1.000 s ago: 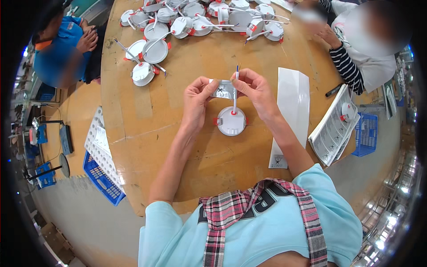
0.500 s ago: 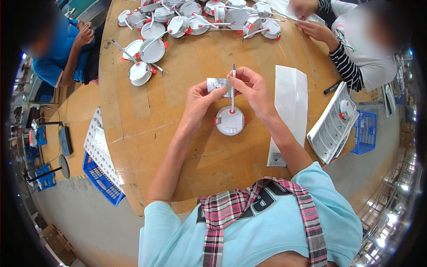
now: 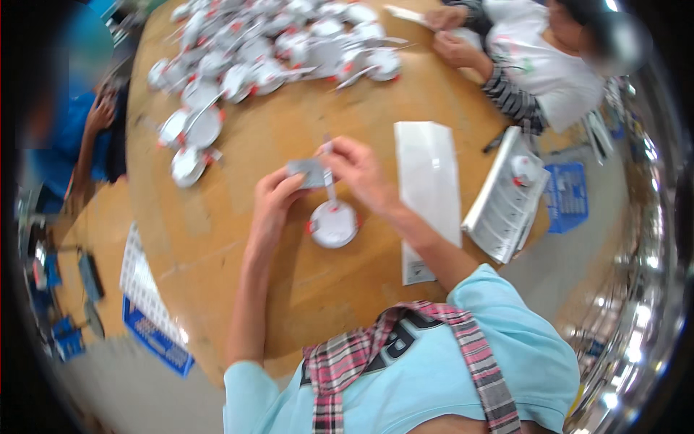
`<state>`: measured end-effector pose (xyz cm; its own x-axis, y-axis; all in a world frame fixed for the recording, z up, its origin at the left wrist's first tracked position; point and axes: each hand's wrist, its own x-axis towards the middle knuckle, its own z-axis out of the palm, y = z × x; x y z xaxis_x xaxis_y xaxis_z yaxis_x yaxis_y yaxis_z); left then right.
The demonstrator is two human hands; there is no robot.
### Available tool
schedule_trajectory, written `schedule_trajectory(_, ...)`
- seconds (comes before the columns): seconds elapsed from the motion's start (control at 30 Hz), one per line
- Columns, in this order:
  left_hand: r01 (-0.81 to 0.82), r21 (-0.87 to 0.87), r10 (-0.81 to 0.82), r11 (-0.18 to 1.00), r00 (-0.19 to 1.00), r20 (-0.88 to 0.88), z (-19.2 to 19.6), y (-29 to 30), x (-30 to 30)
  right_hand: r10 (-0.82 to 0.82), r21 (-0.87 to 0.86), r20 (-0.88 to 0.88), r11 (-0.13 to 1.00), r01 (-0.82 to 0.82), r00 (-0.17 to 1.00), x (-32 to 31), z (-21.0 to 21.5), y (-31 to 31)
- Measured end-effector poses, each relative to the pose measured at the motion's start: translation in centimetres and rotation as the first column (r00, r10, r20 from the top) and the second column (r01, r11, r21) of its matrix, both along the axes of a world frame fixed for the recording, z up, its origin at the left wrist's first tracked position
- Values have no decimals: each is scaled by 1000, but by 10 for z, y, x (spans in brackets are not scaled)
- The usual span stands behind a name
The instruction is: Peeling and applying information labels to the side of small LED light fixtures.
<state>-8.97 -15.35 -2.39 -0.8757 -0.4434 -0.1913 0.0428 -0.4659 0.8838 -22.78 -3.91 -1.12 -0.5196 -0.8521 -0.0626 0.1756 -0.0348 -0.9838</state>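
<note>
- The left hand (image 3: pixel 273 199) and right hand (image 3: pixel 359 170) pinch a small grey flat piece (image 3: pixel 306 173) with closed fingertips, above the round white fitting (image 3: pixel 333 223) at mid-table.
- Its long axis runs left to right; a thin stem (image 3: pixel 329 182) drops toward the fitting.
- Motion blur hides finer detail.
- A white sheet (image 3: pixel 428 188) lies to the right; a heap of white fittings (image 3: pixel 267 50) lies far.

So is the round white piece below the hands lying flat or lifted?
Flat. The round white piece rests on the wooden table, beneath both hands, neither gripping it.
</note>
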Motion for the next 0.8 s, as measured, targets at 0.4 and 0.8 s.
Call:
schedule_trajectory(0.4, -166, -116, 163, 979, 986, -33, -5, 6, -1, 200, 235, -175, 959, -157, 964, -1, 10, 8)
schedule_trajectory(0.8, -234, -217, 254, 948, 965, 70, -8, 5, 5, 45, 112, -196, 993, -24, 979, 6, 1, -1)
